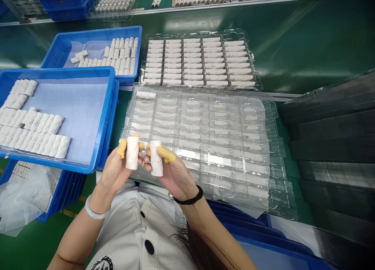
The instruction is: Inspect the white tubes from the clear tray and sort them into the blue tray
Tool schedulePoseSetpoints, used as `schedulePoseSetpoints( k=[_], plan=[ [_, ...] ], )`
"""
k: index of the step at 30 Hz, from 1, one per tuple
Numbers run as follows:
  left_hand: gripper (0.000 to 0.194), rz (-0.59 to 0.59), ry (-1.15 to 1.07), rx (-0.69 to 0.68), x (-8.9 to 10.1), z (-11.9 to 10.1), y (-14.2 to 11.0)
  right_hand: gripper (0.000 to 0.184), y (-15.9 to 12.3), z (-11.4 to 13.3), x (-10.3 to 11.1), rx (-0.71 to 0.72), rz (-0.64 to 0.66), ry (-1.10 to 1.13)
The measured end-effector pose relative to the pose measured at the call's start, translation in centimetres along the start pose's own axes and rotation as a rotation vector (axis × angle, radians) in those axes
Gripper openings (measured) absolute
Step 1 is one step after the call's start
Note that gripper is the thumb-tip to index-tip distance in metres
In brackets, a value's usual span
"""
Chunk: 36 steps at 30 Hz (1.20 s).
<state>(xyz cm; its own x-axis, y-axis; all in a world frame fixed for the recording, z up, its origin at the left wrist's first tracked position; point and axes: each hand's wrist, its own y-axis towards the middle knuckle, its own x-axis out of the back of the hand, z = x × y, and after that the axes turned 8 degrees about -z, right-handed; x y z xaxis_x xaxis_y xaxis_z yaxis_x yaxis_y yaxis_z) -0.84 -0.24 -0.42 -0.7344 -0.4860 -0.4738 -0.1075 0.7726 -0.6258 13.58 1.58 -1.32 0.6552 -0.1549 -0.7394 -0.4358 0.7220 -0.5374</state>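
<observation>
My left hand (115, 166) grips a white cylindrical piece (133, 153) upright between thumb and fingers. A second white cylindrical piece (157, 160), with faint marks on its side, is pinched in my right hand (175, 172). Yellow finger cots cover the thumbs and some fingertips. Both pieces are held side by side, a little apart, over the near left edge of a stack of clear plastic trays (227, 172). In that stack's top tray, one white piece (146, 95) lies in the far left slot.
At left, a blue bin (84, 106) holds rows of white pieces; another blue bin (96, 32) stands behind it. A filled clear tray (254, 71) lies beyond the stack. Dark stacked trays (336, 145) rise at right. Blue bins (68, 188) and a translucent bag (23, 199) sit lower left.
</observation>
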Motion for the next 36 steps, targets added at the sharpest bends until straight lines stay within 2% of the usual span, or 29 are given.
schedulePoseSetpoints(
  k=[4,10,14,19,24,27,31,36],
  plan=[
    [0.035,0.042,-0.008,-0.006,0.26,-0.06,0.01,0.028,0.00,-0.11,0.16,0.034,0.005,-0.021],
    [0.040,-0.061,-0.026,0.038,-0.04,-0.19,-0.05,0.052,0.04,0.23,-0.45,-0.046,-0.020,0.013],
    [0.044,-0.063,-0.043,0.061,-0.25,-0.20,-0.16,0.065,0.03,0.39,-0.61,-0.076,-0.046,0.002],
    [0.039,0.001,-0.050,0.039,0.08,-0.09,-0.02,0.061,0.02,0.36,-0.72,-0.096,-0.018,0.025],
    [0.031,-0.076,-0.006,-0.010,0.21,-0.14,0.11,0.033,0.14,0.37,-0.53,-0.076,-0.041,0.035],
    [0.034,-0.048,-0.007,-0.001,0.19,-0.09,0.11,0.023,0.21,0.23,-0.25,-0.023,-0.073,0.042],
    [0.038,0.042,-0.016,0.022,0.27,-0.06,0.15,0.027,0.11,0.03,0.10,0.022,-0.065,0.031],
    [0.036,-0.013,0.017,0.046,0.13,-0.18,0.11,0.035,-0.05,0.14,0.02,0.025,-0.057,0.007]
  ],
)
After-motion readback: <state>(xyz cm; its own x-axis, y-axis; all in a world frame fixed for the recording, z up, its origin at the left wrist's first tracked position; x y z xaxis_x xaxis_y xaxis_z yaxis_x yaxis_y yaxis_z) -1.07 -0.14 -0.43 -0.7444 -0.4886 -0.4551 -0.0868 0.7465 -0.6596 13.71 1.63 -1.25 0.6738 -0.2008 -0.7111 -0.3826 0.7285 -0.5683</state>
